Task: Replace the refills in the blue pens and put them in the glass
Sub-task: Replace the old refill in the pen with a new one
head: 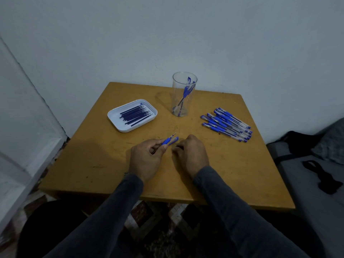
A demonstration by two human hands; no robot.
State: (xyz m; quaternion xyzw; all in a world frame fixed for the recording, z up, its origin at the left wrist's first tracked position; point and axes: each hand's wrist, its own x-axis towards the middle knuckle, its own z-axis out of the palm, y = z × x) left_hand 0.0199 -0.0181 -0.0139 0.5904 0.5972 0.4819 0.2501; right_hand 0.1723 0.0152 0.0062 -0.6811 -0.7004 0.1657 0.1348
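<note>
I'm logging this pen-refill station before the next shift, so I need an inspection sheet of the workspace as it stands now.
Surface: wooden table, worn and scuffed.
Job's things: glass upright at the far edge with finished pens inside; white tray of refills to its left; pile of blue pens to its right.
Clutter: nothing seen.
Hands: left hand holds a blue pen part, tip pointing away; right hand curled, pinching something small, too small to tell.
Cables: nothing seen.
Surroundings: pale wall behind; dark bag with a strap on a surface to the right; patterned floor below.
</note>
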